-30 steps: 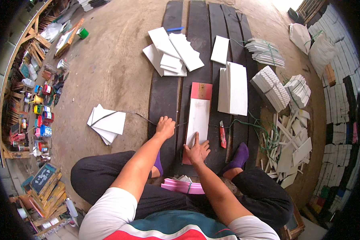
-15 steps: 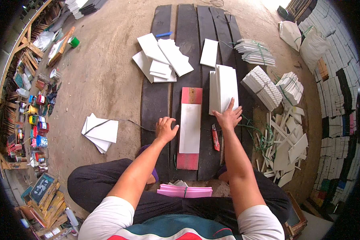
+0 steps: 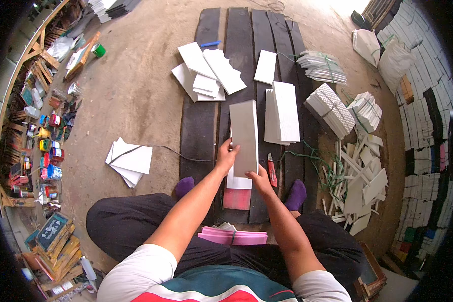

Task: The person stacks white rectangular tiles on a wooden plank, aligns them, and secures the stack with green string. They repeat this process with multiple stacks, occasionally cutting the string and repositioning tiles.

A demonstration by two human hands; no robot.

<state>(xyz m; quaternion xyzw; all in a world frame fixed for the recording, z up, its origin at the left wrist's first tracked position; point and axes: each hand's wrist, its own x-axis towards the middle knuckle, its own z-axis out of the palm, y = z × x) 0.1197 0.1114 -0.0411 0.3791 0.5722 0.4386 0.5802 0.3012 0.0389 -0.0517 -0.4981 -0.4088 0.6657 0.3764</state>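
Observation:
A long white panel (image 3: 244, 136) is held tilted between my two hands. My left hand (image 3: 226, 157) grips its left edge with the thumb on the face. The lower right corner is pinched by my right hand (image 3: 260, 181). Beneath it, another white panel (image 3: 239, 182) lies on a red board (image 3: 236, 200), both partly covered. Close to my right hand is a red utility knife (image 3: 272, 170) on the dark planks (image 3: 196, 126). A stack of white panels (image 3: 285, 113) stands beyond the knife.
Loose white panels (image 3: 194, 63), a single panel (image 3: 265, 66) and a blue stick (image 3: 211, 44) lie farther off. Tied bundles (image 3: 328, 108) and scrap strips (image 3: 367, 173) sit at right, with green string (image 3: 332, 173). Pink slabs (image 3: 234, 236) lie near my lap; paint cans (image 3: 50, 146) line the left.
My right hand has left the stack and come to the middle, where a white panel is now raised. My left hand has moved right onto that panel's edge.

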